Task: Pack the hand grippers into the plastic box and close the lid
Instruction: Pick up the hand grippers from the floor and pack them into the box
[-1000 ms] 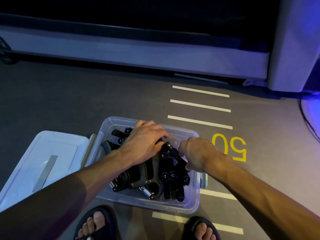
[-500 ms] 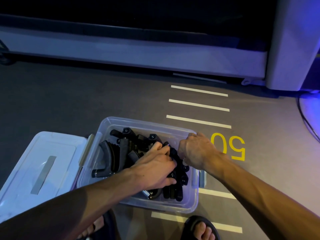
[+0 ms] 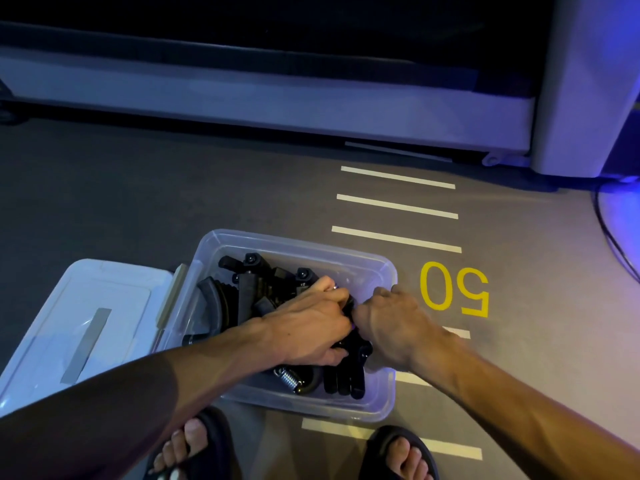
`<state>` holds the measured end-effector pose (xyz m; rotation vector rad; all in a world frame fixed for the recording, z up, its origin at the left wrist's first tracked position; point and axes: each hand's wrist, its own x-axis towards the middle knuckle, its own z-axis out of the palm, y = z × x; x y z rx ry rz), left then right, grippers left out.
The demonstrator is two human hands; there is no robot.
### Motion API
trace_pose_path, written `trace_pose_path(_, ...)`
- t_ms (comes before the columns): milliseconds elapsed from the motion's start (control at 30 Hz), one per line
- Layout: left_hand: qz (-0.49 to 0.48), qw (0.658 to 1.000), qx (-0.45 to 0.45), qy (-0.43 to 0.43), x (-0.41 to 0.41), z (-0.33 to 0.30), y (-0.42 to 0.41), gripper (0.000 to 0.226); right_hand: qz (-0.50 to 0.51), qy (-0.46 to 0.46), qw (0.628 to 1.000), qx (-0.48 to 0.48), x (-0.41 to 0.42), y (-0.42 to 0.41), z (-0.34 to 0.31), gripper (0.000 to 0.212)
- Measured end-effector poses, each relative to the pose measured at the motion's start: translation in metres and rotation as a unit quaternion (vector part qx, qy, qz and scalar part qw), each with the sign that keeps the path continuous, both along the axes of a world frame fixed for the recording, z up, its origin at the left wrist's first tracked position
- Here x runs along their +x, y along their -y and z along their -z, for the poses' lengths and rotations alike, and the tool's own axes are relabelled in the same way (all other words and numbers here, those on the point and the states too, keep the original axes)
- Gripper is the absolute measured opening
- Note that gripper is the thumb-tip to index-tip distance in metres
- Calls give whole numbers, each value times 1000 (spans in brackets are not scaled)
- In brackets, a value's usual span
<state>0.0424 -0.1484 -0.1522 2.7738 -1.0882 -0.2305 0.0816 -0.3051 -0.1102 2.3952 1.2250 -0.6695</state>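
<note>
Both hands settling hand grippers in the clear plastic box

Left hand (image 3: 308, 327) and right hand (image 3: 388, 323) clutch black hand grippers (image 3: 249, 292) inside the plastic box (image 3: 388, 268); lid (image 3: 86, 306) at nine o'clock. A protruding handle could block closing.

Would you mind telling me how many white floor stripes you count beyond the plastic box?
3: nearest stripe, middle stripe, farthest stripe, stacked beyond the box. More lie nearer, partly hidden.

Both hands, left hand (image 3: 308, 327) and right hand (image 3: 391, 327), grasp hand grippers (image 3: 249, 292) inside plastic box (image 3: 381, 268).
</note>
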Motion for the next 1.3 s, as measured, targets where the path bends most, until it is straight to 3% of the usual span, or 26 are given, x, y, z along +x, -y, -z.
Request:
trace_pose_path(133,-5,1000,1,-6,1,0,-2,36,-5,19,999,31,0,3,1,35)
trace_pose_path(267,-10,999,14,-48,6,1,-7,37,10,12,998,56,1,5,1,36)
trace_pose_path(600,7,1000,-3,-14,8,-6,-6,34,19,0,997,76,-3,10,0,40)
trace_pose_path(967,-51,998,18,-22,0,2,-4,41,30,12,988,150,-13,23,16,22)
trace_pose_path(1100,-60,997,40,-19,-6,5,1,48,-4,23,984,174,-11,28,23,28)
trace_pose_path(1300,-65,998,17,1,-3,7,6,39,-21,4,983,184,6,31,24,33)
